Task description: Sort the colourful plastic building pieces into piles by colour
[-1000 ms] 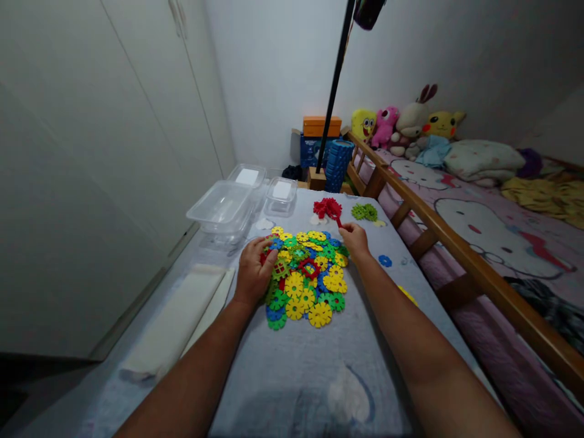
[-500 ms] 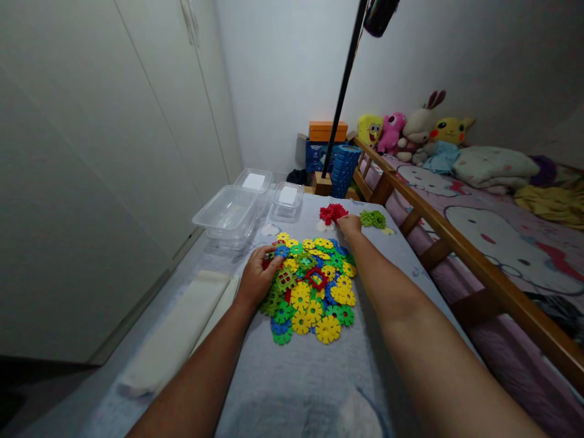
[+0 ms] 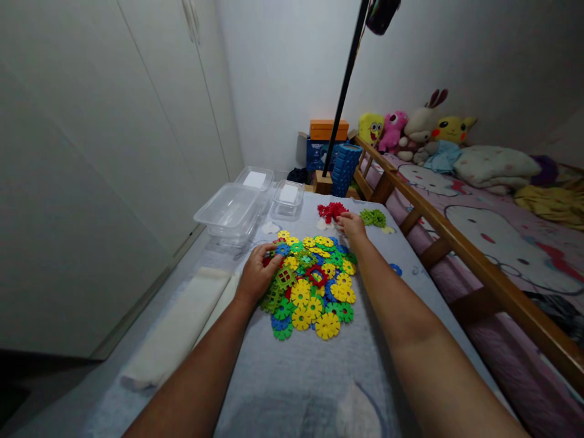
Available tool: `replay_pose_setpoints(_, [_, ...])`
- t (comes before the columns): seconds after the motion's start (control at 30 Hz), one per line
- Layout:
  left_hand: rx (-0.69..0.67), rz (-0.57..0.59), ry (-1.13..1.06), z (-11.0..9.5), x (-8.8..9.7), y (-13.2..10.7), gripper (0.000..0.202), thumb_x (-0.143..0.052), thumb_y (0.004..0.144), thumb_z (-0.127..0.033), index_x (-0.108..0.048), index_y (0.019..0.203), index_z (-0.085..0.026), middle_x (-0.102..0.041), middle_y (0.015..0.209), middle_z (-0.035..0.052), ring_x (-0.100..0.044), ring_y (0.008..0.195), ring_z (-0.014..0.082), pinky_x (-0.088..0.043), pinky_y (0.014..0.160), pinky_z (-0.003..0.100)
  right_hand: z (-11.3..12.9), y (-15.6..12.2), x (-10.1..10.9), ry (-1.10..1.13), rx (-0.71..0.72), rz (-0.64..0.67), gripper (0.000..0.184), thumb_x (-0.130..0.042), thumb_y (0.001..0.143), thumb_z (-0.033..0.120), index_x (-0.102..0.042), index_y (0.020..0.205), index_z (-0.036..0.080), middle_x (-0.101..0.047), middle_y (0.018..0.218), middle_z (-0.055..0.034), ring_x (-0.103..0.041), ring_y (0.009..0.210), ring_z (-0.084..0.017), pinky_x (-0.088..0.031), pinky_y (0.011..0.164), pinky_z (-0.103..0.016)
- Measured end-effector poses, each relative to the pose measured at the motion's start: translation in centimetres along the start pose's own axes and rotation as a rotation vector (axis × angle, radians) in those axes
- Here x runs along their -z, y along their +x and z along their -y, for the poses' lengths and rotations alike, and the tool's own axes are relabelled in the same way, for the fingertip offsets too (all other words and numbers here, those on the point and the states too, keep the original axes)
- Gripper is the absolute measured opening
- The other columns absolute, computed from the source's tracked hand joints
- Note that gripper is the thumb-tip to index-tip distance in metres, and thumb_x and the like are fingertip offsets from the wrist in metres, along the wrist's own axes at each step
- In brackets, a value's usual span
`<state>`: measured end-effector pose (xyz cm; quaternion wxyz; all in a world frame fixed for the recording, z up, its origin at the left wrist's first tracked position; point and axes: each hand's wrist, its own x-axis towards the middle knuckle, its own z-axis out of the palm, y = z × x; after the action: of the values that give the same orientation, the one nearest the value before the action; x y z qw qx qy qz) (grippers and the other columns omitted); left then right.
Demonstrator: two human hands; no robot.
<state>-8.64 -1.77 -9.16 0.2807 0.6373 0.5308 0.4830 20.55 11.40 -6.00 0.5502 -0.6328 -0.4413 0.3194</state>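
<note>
Now the left hand curls at the left edge of the mixed pile mid-frame, perhaps steadying it; the right hand, fingers narrow, is beside the red heap, apparently kept from the green heap by colour. Either gripping? Can't tell.

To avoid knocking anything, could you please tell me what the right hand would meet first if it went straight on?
The right hand would likely meet the red pile first, though depth there is hard to judge.
</note>
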Motion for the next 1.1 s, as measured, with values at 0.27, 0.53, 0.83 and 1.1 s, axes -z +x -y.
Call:
replay_pose_setpoints(0.27, [0.004,-0.014,0.021,-0.7,0.1,0.1,0.032,-0.062,0.088,-0.047,-0.068,0.107,-0.022,-0.070,0.118,0.0081,-0.065,0.112,0.0255,-0.051,0.104,0.043,3.3,-8.1,3.4,-0.135,0.096,0.453,0.019,-0.067,0.067,0.033,-0.066,0.078,0.019,-0.066,0.072,0.0007,-0.056,0.064,-0.014,-0.041,0.059,-0.025])
replay_pose_setpoints(0.53, [-0.006,-0.005,0.040,-0.7,0.2,0.0,0.030,-0.061,0.088,-0.045,-0.069,0.105,-0.021,-0.070,0.115,0.0079,-0.064,0.112,0.0256,-0.049,0.106,0.045,5.0,-13.8,3.8,-0.659,0.310,0.851,0.021,-0.080,0.072,0.030,-0.067,0.087,0.020,-0.064,0.075,0.0021,-0.053,0.067,-0.014,-0.032,0.059,-0.025])
replay_pose_setpoints(0.83, [-0.030,-0.001,0.058,-0.6,0.2,0.1,0.027,-0.061,0.088,-0.044,-0.068,0.103,-0.023,-0.070,0.114,0.0072,-0.064,0.113,0.0252,-0.049,0.107,0.044,4.9,-14.6,3.7,-0.796,0.452,0.803,0.027,-0.084,0.069,0.023,-0.065,0.089,0.021,-0.064,0.088,-0.0011,-0.053,0.079,-0.017,-0.034,0.065,-0.026])
replay_pose_setpoints(1.1, [-0.067,0.013,0.091,-0.4,0.1,0.1,0.024,-0.062,0.087,-0.040,-0.068,0.103,-0.022,-0.069,0.117,0.0087,-0.063,0.115,0.0245,-0.050,0.107,0.043,6.1,-13.1,5.6,-0.638,0.345,0.835,0.004,-0.074,0.075,0.020,-0.071,0.077,0.022,-0.069,0.081,-0.0006,-0.058,0.076,-0.017,-0.040,0.067,-0.026])
